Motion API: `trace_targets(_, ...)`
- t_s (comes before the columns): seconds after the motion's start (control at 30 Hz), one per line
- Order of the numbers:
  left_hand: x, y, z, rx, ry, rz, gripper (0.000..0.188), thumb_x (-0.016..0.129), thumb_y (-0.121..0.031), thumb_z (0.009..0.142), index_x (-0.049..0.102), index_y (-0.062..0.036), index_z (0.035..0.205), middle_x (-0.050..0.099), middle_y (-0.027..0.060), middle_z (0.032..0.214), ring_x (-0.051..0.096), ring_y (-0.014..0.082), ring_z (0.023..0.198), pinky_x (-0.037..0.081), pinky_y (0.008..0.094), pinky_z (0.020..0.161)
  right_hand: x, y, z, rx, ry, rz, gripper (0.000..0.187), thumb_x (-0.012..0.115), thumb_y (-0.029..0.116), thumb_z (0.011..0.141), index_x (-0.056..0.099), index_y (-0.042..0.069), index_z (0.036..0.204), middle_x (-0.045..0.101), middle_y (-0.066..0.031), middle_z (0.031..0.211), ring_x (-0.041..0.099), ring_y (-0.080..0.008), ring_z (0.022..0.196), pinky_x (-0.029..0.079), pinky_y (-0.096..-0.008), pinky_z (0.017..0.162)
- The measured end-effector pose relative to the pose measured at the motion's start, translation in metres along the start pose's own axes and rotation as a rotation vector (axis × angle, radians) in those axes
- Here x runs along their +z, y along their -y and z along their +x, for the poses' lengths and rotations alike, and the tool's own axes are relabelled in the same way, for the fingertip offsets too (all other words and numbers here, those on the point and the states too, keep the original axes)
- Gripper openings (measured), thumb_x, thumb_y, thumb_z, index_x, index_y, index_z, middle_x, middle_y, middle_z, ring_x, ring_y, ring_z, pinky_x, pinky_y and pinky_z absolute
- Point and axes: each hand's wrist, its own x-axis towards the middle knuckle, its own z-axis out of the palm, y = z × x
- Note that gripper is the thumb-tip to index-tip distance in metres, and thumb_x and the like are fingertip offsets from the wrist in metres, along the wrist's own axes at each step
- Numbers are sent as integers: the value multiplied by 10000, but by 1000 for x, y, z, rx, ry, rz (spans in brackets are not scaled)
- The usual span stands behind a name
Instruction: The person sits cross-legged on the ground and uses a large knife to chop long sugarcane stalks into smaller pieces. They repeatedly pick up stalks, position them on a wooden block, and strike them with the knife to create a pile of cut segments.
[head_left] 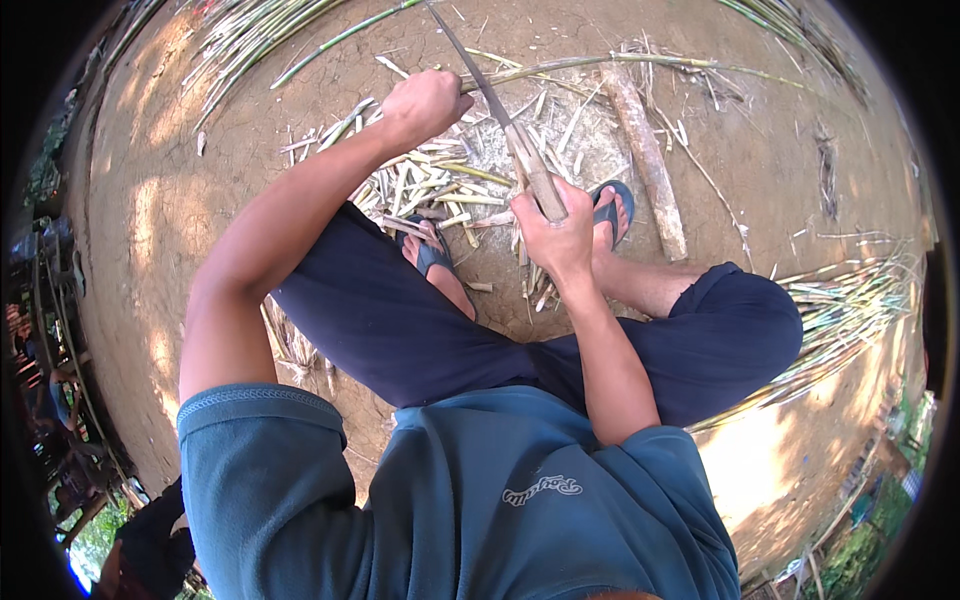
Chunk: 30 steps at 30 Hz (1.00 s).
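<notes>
Right hand (555, 225) wrapped round the near part of the handle, I hold the knife (488, 97), probably to leave the whole blade free. Its long axis runs slantwise, from my grip at the near right to the tip at the far left. The blade crosses the stalk (560, 64) just right of my left hand (428, 105), which is closed round the stalk, likely to steady it; whether blade and stalk touch, I cannot tell. The stalk arches left to right, its thin end pointing right, past the log's (645, 160) far end. Pieces (405, 185) lie nearer, by my left foot (440, 262); a bundle (850, 310) lies near right.
</notes>
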Motion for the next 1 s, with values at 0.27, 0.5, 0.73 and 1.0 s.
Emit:
trace_targets(0.27, 21, -15, -16, 34, 5, -21, 352, 607, -312, 884, 705, 26, 873, 677, 265, 791, 678, 429, 743, 548, 508, 734, -20, 22, -9, 82, 27, -89, 84, 601, 69, 776, 620, -11, 765, 570, -56, 605, 546, -141, 586, 415, -324, 580)
trace_targets(0.5, 5, -9, -11, -71, 29, -15, 335, 606, -317, 881, 706, 3, 892, 679, 262, 824, 676, 433, 817, 539, 520, 753, -27, 14, -57, -110, -86, 86, 107, 657, 66, 762, 626, -37, 763, 565, -95, 563, 559, -126, 534, 447, -325, 520)
trace_targets(0.73, -4, -21, -8, -79, 24, -22, 342, 617, -319, 872, 706, 10, 880, 675, 268, 812, 674, 436, 807, 538, 521, 743, -10, 4, -18, 40, -28, 62, 142, 644, 106, 783, 589, -11, 724, 561, -134, 556, 542, -198, 479, 435, -366, 505)
trace_targets(1.0, -8, -14, -2, -37, 31, 11, 368, 605, -349, 881, 719, -2, 923, 691, 256, 850, 697, 398, 813, 558, 489, 770, -11, 2, 17, -68, -59, 109, 150, 655, 126, 825, 612, -12, 784, 569, -74, 588, 527, -101, 549, 430, -319, 521)
